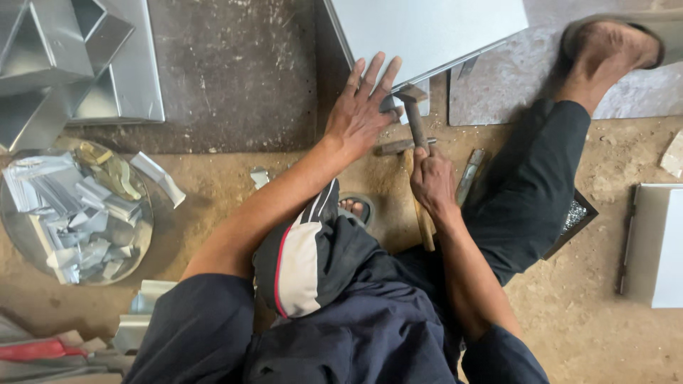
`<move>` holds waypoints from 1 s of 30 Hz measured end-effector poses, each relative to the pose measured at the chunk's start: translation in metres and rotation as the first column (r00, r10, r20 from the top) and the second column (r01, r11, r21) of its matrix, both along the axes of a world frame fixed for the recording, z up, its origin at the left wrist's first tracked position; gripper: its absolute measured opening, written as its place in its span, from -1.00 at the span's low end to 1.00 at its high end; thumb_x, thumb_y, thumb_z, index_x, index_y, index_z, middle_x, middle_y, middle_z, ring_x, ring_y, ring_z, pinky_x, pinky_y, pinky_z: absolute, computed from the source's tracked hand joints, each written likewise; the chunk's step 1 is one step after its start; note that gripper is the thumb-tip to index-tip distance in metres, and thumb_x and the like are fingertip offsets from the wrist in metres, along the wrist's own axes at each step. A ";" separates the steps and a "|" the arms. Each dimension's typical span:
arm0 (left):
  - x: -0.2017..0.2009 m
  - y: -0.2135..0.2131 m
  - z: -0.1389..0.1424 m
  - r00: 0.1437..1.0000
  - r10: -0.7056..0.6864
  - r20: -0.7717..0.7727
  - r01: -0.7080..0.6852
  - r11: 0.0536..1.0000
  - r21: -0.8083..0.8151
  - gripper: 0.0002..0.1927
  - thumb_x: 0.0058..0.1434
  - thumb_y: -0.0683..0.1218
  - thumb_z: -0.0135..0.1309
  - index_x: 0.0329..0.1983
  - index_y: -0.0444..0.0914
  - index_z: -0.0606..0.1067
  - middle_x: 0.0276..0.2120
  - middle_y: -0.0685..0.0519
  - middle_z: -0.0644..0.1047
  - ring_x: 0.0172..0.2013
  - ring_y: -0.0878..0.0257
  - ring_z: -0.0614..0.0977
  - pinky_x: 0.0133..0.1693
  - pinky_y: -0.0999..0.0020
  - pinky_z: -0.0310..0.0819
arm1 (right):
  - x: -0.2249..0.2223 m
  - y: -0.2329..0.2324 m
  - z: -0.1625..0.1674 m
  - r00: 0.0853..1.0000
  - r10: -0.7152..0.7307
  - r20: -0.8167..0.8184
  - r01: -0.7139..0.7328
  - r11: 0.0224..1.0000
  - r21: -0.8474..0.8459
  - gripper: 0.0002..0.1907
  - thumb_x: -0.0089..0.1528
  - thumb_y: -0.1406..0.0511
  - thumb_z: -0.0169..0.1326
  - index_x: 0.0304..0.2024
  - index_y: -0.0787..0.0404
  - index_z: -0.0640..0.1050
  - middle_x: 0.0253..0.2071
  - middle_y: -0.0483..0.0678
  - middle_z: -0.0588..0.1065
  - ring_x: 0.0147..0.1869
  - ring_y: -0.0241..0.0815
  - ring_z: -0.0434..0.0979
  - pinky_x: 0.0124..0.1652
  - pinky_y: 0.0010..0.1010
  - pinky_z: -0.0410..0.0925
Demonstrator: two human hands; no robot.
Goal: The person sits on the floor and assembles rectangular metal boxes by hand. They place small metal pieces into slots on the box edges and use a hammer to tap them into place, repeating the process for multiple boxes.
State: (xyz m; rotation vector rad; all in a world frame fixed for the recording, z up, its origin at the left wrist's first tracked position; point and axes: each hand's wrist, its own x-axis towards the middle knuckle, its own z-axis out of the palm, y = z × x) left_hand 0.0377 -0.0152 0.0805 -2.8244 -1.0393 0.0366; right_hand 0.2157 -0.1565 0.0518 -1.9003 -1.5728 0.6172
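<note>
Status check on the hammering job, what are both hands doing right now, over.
Left hand flat on the sheet metal panel, holding its edge. Right hand gripping hammer, head at that edge. Metal bar beside the right hand, nothing blocking.

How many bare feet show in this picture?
2: one bare foot at top right on the pale slab, one bare foot partly hidden beneath the knee, near the wooden-handled hammer.

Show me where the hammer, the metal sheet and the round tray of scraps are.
hammer (417, 124): head view, on the handle below the head.
metal sheet (427, 28): head view, on its flat face.
round tray (18, 238): head view, on its bare left rim.
</note>
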 end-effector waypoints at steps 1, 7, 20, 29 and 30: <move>0.000 0.000 0.000 1.000 0.005 0.005 -0.004 0.999 -0.040 -0.61 0.42 0.10 -0.18 0.24 0.32 0.49 0.58 -0.12 -0.17 0.53 -0.19 -0.21 0.46 -0.18 -0.46 | 0.000 0.000 0.001 1.000 0.002 -0.015 -0.001 0.999 0.045 -0.60 0.46 0.28 -0.12 -0.37 0.46 0.48 -0.35 0.41 0.44 -0.32 0.44 0.46 -0.33 0.10 0.28; 0.003 0.002 0.005 1.000 0.015 -0.020 -0.016 0.997 -0.073 -0.58 0.40 0.06 -0.17 0.26 0.37 0.45 0.58 -0.09 -0.23 0.54 -0.17 -0.24 0.46 -0.15 -0.50 | 0.001 0.005 -0.001 1.000 -0.014 -0.024 0.015 0.999 0.033 -0.64 0.44 0.30 -0.12 -0.36 0.45 0.47 -0.38 0.40 0.42 -0.35 0.43 0.45 -0.35 0.10 0.26; 0.006 0.011 0.033 0.976 0.020 0.217 0.015 0.987 -0.162 -0.77 0.39 0.04 -0.01 0.03 0.15 0.59 0.50 -0.20 0.12 0.48 -0.22 0.05 0.44 -0.18 -0.21 | 0.059 -0.005 -0.058 0.206 -0.406 -0.890 0.228 0.905 -0.359 -0.35 0.59 -0.07 -0.09 -0.36 0.32 0.42 -0.56 -0.04 0.33 -0.62 -0.18 0.29 -0.62 -0.35 0.19; 0.020 0.022 0.060 0.873 0.028 0.486 -0.011 0.999 -0.036 -0.32 0.01 -0.29 0.11 0.28 -0.15 0.41 0.18 -0.15 0.38 0.21 -0.10 0.37 0.22 -0.09 0.14 | 0.202 -0.086 0.017 0.645 -0.733 0.217 0.745 0.666 0.034 -0.65 0.33 0.14 0.13 -0.05 0.28 0.67 -0.29 0.32 0.58 -0.17 0.25 0.64 -0.15 -0.03 0.43; 0.020 0.022 0.060 0.875 0.034 0.482 -0.015 0.999 -0.044 -0.32 -0.01 -0.29 0.10 0.26 -0.16 0.40 0.19 -0.17 0.36 0.22 -0.13 0.35 0.22 -0.11 0.12 | 0.207 -0.097 0.023 0.642 -0.700 0.314 0.763 0.623 -0.170 -0.66 0.32 0.15 0.13 -0.05 0.28 0.67 -0.29 0.31 0.58 -0.18 0.23 0.64 -0.16 -0.04 0.43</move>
